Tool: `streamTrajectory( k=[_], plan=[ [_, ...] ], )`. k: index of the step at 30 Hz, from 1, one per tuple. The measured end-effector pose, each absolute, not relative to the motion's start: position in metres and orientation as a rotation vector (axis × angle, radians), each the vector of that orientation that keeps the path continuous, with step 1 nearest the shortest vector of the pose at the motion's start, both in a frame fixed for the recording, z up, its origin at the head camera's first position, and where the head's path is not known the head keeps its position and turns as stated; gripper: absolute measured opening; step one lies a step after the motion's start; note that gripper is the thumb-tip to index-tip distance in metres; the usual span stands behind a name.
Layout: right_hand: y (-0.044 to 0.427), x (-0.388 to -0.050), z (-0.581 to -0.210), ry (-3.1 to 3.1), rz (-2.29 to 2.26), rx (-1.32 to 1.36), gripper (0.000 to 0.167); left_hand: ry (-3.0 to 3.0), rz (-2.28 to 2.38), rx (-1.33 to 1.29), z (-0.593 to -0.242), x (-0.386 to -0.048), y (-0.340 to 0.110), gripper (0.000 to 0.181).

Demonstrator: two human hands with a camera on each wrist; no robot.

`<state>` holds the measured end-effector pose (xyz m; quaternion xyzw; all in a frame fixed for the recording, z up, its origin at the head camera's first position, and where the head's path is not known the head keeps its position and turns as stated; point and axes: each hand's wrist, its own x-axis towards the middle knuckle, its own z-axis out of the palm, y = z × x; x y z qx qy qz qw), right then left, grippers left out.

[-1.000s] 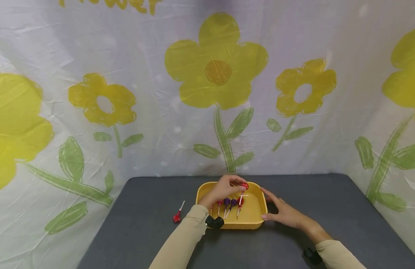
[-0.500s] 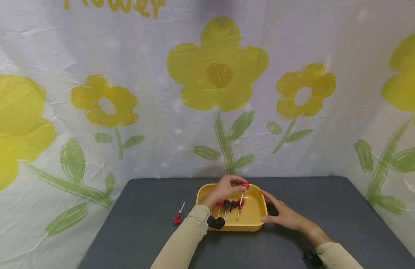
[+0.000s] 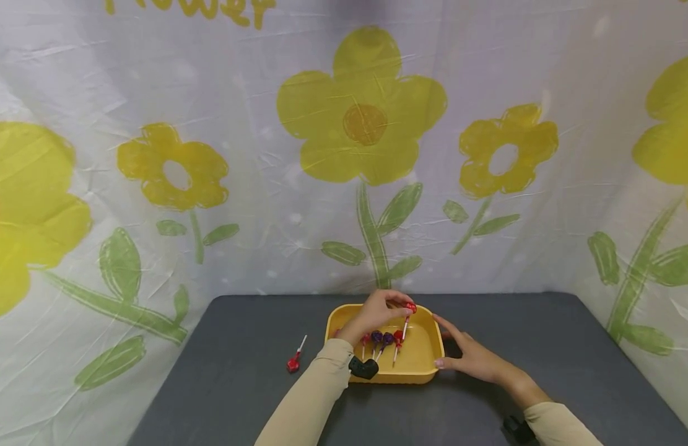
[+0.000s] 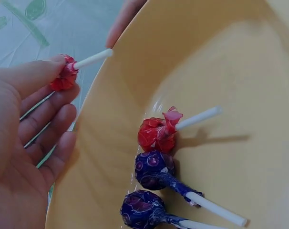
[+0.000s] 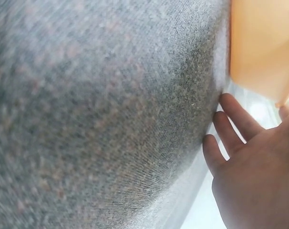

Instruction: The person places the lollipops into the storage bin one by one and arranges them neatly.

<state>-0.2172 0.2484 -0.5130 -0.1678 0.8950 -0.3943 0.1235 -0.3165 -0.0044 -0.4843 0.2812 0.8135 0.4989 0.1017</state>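
Observation:
In the head view my left hand (image 3: 371, 316) is over a yellow tray (image 3: 402, 378). Its thumb and fingers pinch the wrapped head of a red lollipop (image 4: 64, 82), whose white stick points into the tray. Inside, a red lollipop (image 4: 156, 135) lies in a row beside two purple lollipops (image 4: 155, 169), sticks toward the near side. More red or pink ones sit further left, partly hidden by my left wrist. My right hand (image 3: 477, 358) is at the tray's right side, fingers spread, thumb and a fingertip touching the rim.
A single red lollipop (image 3: 293, 363) lies on the dark grey table (image 3: 238, 347), left of the tray. Behind the table hangs a white cloth (image 3: 265, 260) printed with yellow flowers. My left sleeve crosses in front of the tray's left part.
My left hand has shifted slightly right with the red lollipop, whose stick now hangs clear of the red one lying below. My right hand stays at the tray's side.

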Motion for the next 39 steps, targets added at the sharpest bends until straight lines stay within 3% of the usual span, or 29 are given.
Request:
streamTrajectory(
  k=[39],
  plan=[
    [0.249,-0.216,-0.512,2.605,-1.184,-0.513,0.092,2.402,1.26,0.777,-0.494,-0.31,0.0,0.019]
  ],
)
